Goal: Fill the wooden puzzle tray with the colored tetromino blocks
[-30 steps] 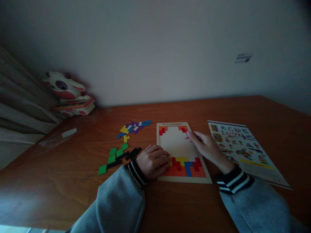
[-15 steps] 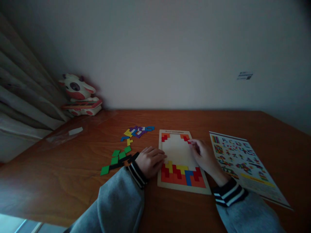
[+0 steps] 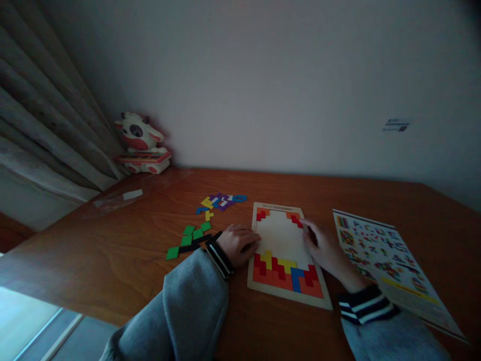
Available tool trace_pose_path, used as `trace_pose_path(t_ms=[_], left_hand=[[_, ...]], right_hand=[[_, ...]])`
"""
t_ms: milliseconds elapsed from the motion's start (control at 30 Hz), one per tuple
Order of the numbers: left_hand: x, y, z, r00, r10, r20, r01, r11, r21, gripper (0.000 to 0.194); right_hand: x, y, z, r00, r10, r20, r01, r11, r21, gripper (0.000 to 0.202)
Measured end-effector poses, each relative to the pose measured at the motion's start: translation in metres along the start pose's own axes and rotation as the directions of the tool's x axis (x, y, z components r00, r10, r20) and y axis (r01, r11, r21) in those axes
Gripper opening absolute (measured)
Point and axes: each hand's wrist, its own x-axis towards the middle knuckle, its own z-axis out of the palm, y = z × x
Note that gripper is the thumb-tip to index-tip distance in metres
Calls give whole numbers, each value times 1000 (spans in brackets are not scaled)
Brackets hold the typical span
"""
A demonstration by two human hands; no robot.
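Wooden puzzle board (image 3: 278, 233), left hand (image 3: 237, 244) at nine o'clock, right hand (image 3: 322, 245) at two beside red piece (image 3: 296, 221), both with thumb and fingers apart.

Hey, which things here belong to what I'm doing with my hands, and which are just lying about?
Belong:
- board, with your left hand and right hand at it
- pieces set in it
- loose green pieces
- loose black pieces
- yellow, blue and purple pieces
- printed sheet, probably

Lying about, it seems:
- cow-shaped toy
- white slip
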Motion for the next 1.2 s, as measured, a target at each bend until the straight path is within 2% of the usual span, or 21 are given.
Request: trace_pose_path(t_ms=[200, 300, 433, 567, 733, 900, 967, 1100, 1200], left_hand=[[1, 6, -6, 1000, -14, -24, 15, 1000, 23, 21], [1, 7, -6, 1000, -13, -20, 13, 1000, 5, 22], [0, 6, -5, 991, -133, -31, 134, 990, 34, 25], [-2, 4, -5, 939, -340, -58, 345, 928, 142, 37], [2, -11, -2, 868, -483, -115, 496, 838, 228, 47], [11, -38, -1, 743, -659, -120, 658, 685, 313, 63], [13, -47, 0, 710, -693, -122, 688, 646, 330, 69], [13, -56, 0, 680, -731, -60, 702, 625, 341, 73], [8, -52, 0, 683, -729, -37, 690, 627, 362, 73]], right_hand=[[1, -4, -2, 1000, -12, 7, 12, 1000, -1, 32], [0, -3, 3, 999, -6, -36, 6, 1000, -10, 35], [1, 0, 9, 994, 1, -106, -1, 1000, 4, 40], [6, 4, 11, 992, 64, -105, -58, 997, 60, 39], [20, 7, 10, 972, 215, -93, -211, 976, 57, 42], [31, 10, 12, 972, 204, -118, -211, 976, -51, 43], [32, 12, 14, 978, 160, -133, -173, 980, -93, 43], [31, 14, 15, 984, 96, -147, -113, 987, -111, 43], [30, 14, 13, 983, 125, -131, -133, 989, -59, 44]])
